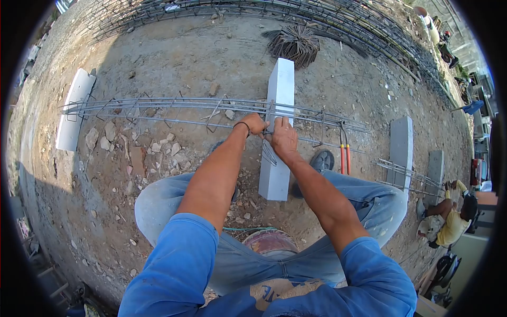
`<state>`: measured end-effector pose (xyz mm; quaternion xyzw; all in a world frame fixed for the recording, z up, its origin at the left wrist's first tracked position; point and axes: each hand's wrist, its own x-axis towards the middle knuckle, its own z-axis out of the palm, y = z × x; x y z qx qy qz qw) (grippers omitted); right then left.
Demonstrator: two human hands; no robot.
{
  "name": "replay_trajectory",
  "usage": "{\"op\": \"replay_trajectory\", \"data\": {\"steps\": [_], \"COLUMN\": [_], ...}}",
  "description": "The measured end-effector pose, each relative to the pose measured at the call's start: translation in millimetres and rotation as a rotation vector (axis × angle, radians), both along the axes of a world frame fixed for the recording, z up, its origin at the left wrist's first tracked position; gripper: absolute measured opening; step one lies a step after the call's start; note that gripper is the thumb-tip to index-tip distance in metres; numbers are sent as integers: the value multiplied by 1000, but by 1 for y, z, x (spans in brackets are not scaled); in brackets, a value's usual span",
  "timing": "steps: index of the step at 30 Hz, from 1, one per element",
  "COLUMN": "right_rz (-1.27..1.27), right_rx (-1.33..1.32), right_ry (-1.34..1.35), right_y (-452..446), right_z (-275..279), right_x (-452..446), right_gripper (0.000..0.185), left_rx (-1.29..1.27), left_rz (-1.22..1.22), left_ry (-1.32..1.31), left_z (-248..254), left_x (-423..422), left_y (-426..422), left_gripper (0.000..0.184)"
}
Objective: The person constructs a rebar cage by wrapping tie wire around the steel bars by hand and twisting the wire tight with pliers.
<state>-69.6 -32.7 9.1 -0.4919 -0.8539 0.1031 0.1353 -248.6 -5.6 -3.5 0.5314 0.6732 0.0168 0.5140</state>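
Note:
A long rebar cage of thin bars and bent stirrups lies across a pale concrete block. My left hand is closed in a pinch at the near bar, just left of the block; what its fingertips hold is too small to make out. Beside it, my right hand is closed over the block, its fingers nearly touching the left ones. Thin tie wires fan down from under the right fingers against the block. Red-handled pincers hang by their jaws at the cage, right of my hands.
Another block supports the cage's left end. Stirrups are heaped beyond the middle block, with long cages behind. Broken stones litter the ground. At right, a person in yellow crouches by bars on blocks.

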Motion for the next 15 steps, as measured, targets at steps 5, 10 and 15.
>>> {"op": "replay_trajectory", "data": {"steps": [5,10,15], "right_rz": [-31,25,45], "right_rx": [-203,-507,-484], "right_ry": [110,241,189], "right_y": [6,40,44], "right_z": [18,10,4], "right_x": [6,15,-8], "right_gripper": [44,32,23], "left_rx": [7,-38,73], "left_rz": [-5,8,-86], "left_ry": [-103,-176,-91], "left_z": [-47,-52,-43], "left_x": [-6,-7,-8], "left_y": [12,16,13], "left_gripper": [46,39,36]}}
